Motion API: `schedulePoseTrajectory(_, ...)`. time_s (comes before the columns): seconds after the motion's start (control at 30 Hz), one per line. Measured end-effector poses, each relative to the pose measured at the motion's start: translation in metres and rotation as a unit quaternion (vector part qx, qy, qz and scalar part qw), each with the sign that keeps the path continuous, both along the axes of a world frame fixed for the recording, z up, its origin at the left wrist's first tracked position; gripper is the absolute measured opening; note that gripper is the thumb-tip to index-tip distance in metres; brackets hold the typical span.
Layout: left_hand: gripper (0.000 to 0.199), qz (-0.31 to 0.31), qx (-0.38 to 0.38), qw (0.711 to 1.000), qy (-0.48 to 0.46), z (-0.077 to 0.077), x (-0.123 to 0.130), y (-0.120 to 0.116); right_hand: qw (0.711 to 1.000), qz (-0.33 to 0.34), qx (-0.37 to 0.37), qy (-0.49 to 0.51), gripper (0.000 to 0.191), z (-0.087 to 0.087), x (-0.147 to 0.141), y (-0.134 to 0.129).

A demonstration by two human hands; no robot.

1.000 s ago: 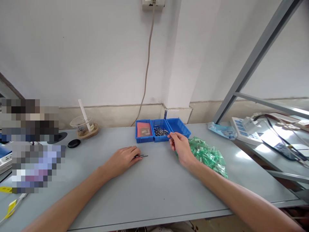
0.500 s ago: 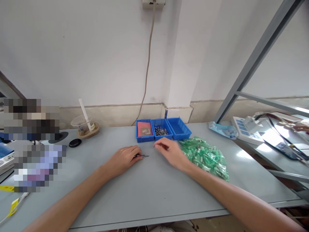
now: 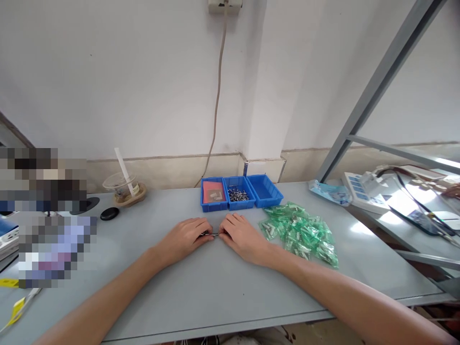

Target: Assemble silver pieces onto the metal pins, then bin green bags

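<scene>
My left hand point(image 3: 189, 235) rests low over the tabletop, its fingers closed around some thin dark metal pin-like pieces point(image 3: 214, 234). From the other side, my right hand point(image 3: 241, 235) pinches the tip of one that sticks out. The fingers hide most of these pieces, so their exact kind is unclear. Just beyond the hands, the middle blue bin point(image 3: 241, 207) contains many similar small metal pieces. To its left, a blue bin point(image 3: 214, 207) has a red sheet and a small pale packet in it. Beside my right forearm lies a pile of green plastic bags point(image 3: 305, 230) with small parts inside.
An empty-looking blue bin point(image 3: 265, 190) stands right of the other two. At the left are a clear cup point(image 3: 120, 182) and a black oval object point(image 3: 109, 213). A blue packet point(image 3: 330, 193) and a power strip point(image 3: 364, 194) lie at the right, near a metal frame point(image 3: 381, 91).
My right hand has moved left and down from near the middle bin, and its fingers have closed on the end of the metal piece. My left hand stays nearly in place.
</scene>
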State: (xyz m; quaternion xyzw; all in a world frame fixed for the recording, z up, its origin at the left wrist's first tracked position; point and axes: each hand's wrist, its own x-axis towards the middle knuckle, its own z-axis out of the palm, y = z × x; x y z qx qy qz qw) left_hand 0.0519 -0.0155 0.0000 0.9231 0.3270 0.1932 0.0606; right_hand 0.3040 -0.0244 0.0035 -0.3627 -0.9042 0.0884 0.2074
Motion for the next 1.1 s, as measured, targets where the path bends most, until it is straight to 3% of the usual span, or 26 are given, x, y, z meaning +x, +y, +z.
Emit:
schedulePoseTrajectory(0.3,0.025,0.006,0.021,1.000,0.010,-0.001,-0.002,0.002,0.993,-0.040,-0.055,0.095,0.013,-0.011,0.008,0.007)
schedulePoseTrajectory(0.53,0.025,0.018,0.020,0.999,0.023,0.004,-0.004,0.001,0.994,-0.036,-0.024,0.099,0.024,-0.018,0.012,0.014)
schedulePoseTrajectory(0.7,0.027,0.019,0.014,1.000,0.007,0.005,-0.007,0.000,0.994,-0.044,-0.025,0.093,0.029,-0.015,0.013,0.014)
schedulePoseTrajectory(1.1,0.016,0.025,-0.002,1.000,0.000,0.005,-0.005,-0.003,0.993,-0.062,-0.049,0.087,0.020,-0.003,0.010,0.008)
